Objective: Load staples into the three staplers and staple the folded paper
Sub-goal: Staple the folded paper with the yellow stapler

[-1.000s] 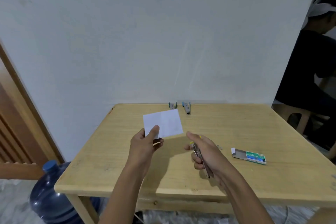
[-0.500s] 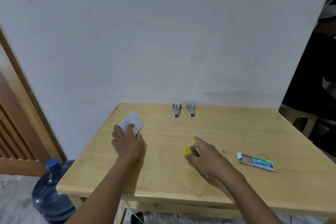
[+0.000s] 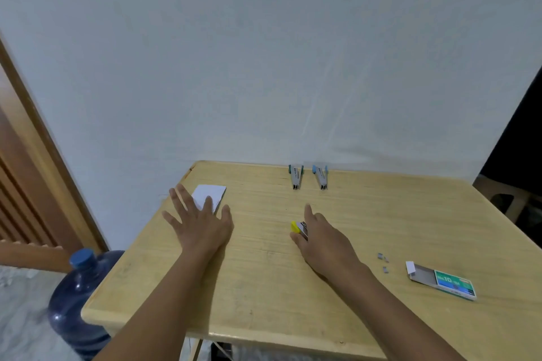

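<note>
Your left hand (image 3: 202,226) lies flat, fingertips (image 3: 208,202) on the folded paper (image 3: 211,190). Your right hand (image 3: 325,240) touches the yellow stapler (image 3: 299,228); grip unclear.

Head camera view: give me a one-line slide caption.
Left hand spread over folded paper, right hand holding yellow stapler on wooden table.

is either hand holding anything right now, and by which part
Right hand pinches the yellow stapler by its metal body, yellow end poking out. Left hand holds nothing; spread fingers rest on the folded paper.
</note>
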`<state>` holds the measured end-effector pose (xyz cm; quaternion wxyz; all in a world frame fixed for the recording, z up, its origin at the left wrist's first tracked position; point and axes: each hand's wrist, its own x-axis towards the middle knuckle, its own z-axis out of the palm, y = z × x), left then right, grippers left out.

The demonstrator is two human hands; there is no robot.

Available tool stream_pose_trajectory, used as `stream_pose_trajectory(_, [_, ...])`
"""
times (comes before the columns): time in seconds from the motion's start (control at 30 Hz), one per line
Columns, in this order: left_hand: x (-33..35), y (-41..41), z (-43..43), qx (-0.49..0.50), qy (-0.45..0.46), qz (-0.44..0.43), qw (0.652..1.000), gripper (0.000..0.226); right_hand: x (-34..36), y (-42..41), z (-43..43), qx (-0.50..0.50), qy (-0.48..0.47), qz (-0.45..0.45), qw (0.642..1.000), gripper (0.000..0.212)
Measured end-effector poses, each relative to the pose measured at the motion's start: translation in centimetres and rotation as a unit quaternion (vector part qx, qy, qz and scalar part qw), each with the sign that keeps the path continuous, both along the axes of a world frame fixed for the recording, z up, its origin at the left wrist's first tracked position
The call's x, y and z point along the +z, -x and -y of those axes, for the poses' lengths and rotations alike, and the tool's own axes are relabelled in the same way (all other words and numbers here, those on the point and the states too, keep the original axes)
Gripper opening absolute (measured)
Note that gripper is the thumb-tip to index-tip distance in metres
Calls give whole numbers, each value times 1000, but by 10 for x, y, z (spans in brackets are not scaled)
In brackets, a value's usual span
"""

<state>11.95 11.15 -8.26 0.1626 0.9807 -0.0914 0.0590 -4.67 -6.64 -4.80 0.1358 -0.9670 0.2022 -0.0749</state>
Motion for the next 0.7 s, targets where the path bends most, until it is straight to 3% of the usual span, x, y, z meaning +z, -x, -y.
stream_pose_trajectory(0.1, [0,-5,2,-8,7,-32,999,66,-5,-29,-1,-13,28,-20,999,67])
stream_pose_trajectory(0.33, [-3,-8,1,-30,83,-14,996,50,-3,-98,-11,-42,5,-15,999,58])
stream_pose_trajectory(0.57, [-7,-11,0,-42,78,16,996,29,9,-103,-12,-39,-53,5,998,49])
stream_pose_trajectory(0.7, [-6,-8,2,-30,78,89,993,32,6,-72,-5,27,-82,5,996,20])
